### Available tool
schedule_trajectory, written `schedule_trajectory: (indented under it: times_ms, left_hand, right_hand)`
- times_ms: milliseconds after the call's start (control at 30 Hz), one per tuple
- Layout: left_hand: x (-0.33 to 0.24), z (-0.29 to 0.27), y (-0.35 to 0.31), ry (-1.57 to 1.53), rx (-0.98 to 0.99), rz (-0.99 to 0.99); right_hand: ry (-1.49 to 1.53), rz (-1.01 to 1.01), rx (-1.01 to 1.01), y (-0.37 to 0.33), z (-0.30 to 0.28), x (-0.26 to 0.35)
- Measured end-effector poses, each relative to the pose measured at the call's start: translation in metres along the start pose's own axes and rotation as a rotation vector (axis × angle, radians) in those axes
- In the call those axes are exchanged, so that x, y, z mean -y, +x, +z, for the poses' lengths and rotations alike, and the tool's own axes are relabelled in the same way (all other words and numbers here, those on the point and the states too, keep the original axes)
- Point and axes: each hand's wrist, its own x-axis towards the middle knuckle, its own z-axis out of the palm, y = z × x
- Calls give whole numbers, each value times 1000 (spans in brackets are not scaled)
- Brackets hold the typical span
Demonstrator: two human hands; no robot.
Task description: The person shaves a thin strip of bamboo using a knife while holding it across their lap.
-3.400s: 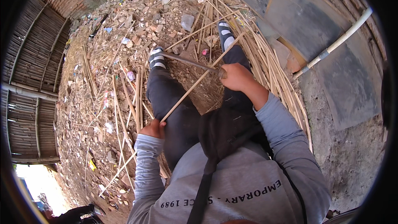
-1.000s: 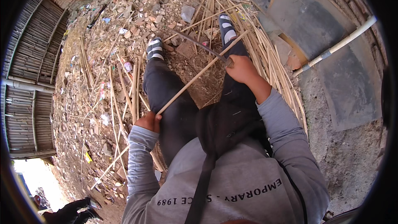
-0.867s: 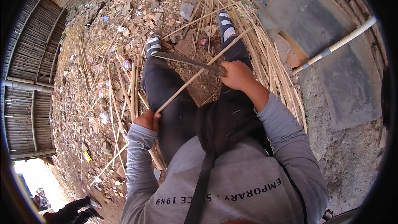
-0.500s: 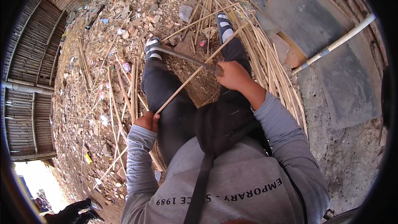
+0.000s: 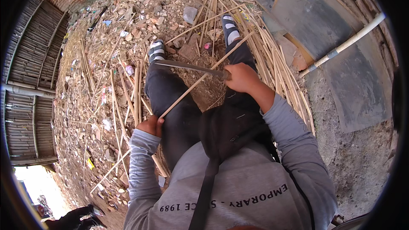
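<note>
My left hand (image 5: 150, 124) is closed around a long, thin bamboo strip (image 5: 183, 96) beside my left thigh. The strip slants across my lap, from the lower left up to the far right past my right leg. In my right hand (image 5: 243, 78), above my right thigh, is the handle of a machete (image 5: 187, 66). Its dark blade points left and crosses the strip at a shallow tilt, its tip near my left shin. Blade and strip look close together, but I cannot tell whether they touch.
Many cut bamboo strips (image 5: 272, 66) lie in a heap along my right leg. More strips (image 5: 137, 89) rest left of my leg, on rubble-strewn ground (image 5: 91, 123). Dark flat panels (image 5: 358, 85) and a pale pole (image 5: 341, 47) stand at right. A bamboo-slat wall (image 5: 25, 55) is at far left.
The machete blade has swung down toward me, its tip now lower beside my left shin. The bamboo strip has shifted slightly toward the lower left. My left hand stays nearly in place.
</note>
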Motion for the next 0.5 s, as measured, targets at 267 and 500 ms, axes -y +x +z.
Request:
schedule_trajectory:
  times_ms: [267,500]
  left_hand:
    - [5,-1,2,23,24,-18]
    - [2,0,6,12,0,41]
  right_hand:
    - [-45,78,-153,9,-6,-17]
    - [15,123,-191,15,-1,-37]
